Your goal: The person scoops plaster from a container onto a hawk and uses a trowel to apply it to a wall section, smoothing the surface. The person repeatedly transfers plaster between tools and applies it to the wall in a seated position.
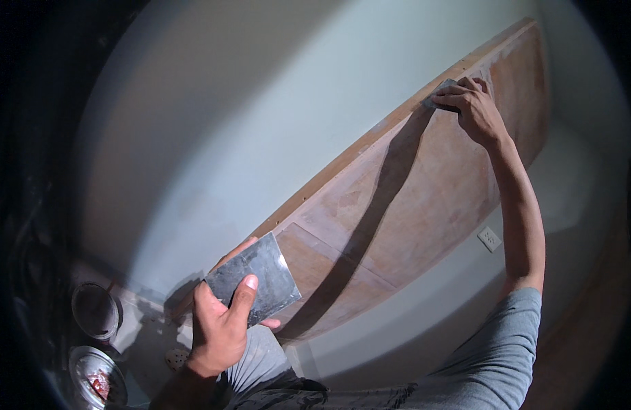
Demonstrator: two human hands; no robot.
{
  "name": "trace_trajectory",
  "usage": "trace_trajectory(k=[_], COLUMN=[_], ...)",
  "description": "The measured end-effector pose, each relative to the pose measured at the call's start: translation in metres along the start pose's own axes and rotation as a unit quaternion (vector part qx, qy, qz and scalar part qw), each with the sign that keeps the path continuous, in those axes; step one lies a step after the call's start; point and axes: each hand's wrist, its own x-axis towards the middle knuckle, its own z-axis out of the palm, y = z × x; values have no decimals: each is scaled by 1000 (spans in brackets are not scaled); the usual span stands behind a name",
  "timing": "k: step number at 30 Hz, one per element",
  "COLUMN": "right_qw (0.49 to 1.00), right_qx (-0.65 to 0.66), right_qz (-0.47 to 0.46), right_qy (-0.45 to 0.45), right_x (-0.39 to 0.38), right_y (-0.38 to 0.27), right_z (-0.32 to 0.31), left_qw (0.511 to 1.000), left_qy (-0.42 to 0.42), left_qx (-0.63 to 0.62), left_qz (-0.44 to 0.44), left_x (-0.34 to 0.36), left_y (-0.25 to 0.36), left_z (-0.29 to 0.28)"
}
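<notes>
Fingers of the right hand (476,113) pinch a thin grey blade (440,93) near the upper edge of the panel (425,219), covering part of it, while the left hand (221,324) clamps a plate (269,263) between the thumb laid across its face and the fingers beneath. From the head view, the blade sits high and right of centre, at the far stretch of the right arm, and seems to meet the panel close to its top strip; whether its whole edge touches cannot be told. Working well here likely means a low, steady blade angle, even pressure across the edge, and long strokes along the panel instead of short dabs across it. Holding the plate level and close to the stroke would probably save reaching, since it stands well apart from the blade now. As for direction, the blade's visible part points away from the fingers toward the left, its longer side slanting from lower left to upper right, roughly in line with the top strip. That slant is also the panel's long axis. The plate is nearly square, so no long axis stands out; its broad face turns up toward the camera. An outlet (488,238) lies below the panel, and a bowl (80,358) holding something red stands at lower left.
</notes>
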Motion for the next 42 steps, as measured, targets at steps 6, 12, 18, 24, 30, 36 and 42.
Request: trace_trajectory(k=[6, 12, 18, 24, 30, 36, 42], right_qw=[997, 994, 983, 954, 938, 962, 944], right_qx=[-50, 1, -117, -127, -39, -17, -59], right_qz=[49, 17, 61, 106, 106, 118, 142], right_qy=[-35, -105, -129, -251, -327, -245, -293], right_x=[25, 48, 54, 69, 77, 93, 98], right_y=[2, -9, -11, -57, -59, -38, -31], right_z=[-19, -10, -19, -32, -36, -60, -39], left_qw=[1000, 1000, 1000, 1000, 1000, 1000, 1000], left_qy=[-4, -2, -9, -10, -25, -17, -22], left_qx=[11, 6, 3, -1, 2, 8, 2], left_qz=[0, -3, -5, -12, -13, -14, -14], left_x=[-2, -1, 0, -4, -3, -4, -3], left_y=[-1, -1, 2, 3, 6, 5, 5], left_z=[-1, -3, -7, 1, 4, 4, 1])
